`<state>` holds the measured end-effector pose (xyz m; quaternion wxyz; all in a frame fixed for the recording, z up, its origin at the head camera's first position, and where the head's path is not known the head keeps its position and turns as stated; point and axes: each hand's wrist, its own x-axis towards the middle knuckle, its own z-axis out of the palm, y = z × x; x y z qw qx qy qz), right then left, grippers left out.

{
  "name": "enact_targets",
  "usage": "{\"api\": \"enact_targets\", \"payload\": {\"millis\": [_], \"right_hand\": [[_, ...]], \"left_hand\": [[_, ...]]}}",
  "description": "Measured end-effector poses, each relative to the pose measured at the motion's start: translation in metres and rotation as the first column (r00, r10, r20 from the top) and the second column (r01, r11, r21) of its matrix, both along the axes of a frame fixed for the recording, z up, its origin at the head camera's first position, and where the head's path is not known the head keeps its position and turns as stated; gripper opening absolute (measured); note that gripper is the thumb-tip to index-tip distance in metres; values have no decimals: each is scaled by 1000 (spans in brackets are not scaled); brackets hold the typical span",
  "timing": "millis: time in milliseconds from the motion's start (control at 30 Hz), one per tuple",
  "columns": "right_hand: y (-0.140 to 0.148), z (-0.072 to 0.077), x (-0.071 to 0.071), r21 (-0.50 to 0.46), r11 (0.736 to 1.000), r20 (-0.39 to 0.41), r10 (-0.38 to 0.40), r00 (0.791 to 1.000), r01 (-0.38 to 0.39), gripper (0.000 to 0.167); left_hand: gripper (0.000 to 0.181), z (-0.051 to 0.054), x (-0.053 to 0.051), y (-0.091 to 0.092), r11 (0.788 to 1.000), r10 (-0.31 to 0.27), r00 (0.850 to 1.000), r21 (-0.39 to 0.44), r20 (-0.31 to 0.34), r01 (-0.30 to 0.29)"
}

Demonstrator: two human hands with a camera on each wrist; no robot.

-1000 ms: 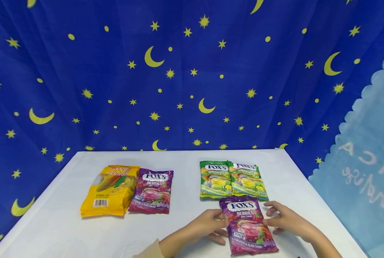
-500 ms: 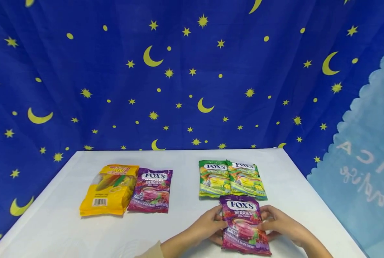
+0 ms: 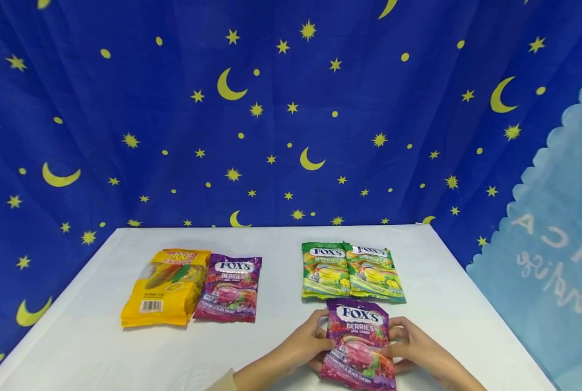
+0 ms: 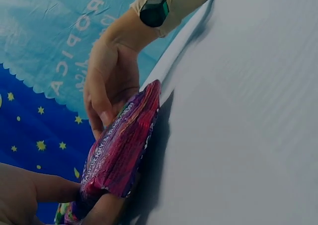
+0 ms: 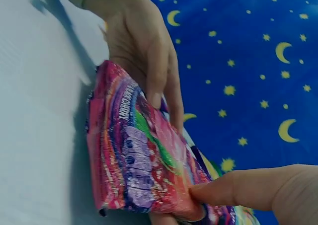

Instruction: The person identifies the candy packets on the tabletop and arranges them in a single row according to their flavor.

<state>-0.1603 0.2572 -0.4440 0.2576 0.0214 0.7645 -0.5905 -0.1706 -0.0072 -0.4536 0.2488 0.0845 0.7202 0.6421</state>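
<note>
Both hands pinch a purple Berries bag, one at each side.
Head view: the left hand (image 3: 302, 345) and right hand (image 3: 418, 346) grip the purple Berries bag (image 3: 358, 347) at the table's (image 3: 139, 361) near side, just before two green Spring Tea bags (image 3: 326, 271); a yellow bag (image 3: 161, 293) and another Berries bag (image 3: 229, 288) lie at left. Left wrist view: its near end is raised, tilted. Right wrist view: the right hand's digits press its face and underside.

Curtained-off nook, wider room hidden from me: blue moon-and-star curtain (image 3: 276, 127) behind white table (image 3: 281, 282), pale-blue lettered cloth (image 3: 545, 206) hanging alongside.
</note>
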Motion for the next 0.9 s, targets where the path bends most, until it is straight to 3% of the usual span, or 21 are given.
{"api": "enact_targets", "payload": {"millis": [300,400,533,667,900], "right_hand": [[-30,-5,2,-156,988,12,-11,1000,12,76],[-40,-6,-1,-179,984,-20,1,1000,-4,76],[-52,-2,-6,-169,985,-107,25,994,-43,77],[-63,6,-17,-133,990,-182,27,983,-52,82],[-83,26,-37,-150,988,-255,2,967,-42,84]], "left_hand": [[57,1,3,-23,1000,29,999,9,-25,-29],[57,3,2,-30,999,43,998,11,-46,-43],[59,8,-4,-37,997,60,991,-32,-120,-65],[62,19,-11,-44,991,72,976,-96,-208,-94],[65,47,-28,-64,985,88,959,-121,-269,-125]]}}
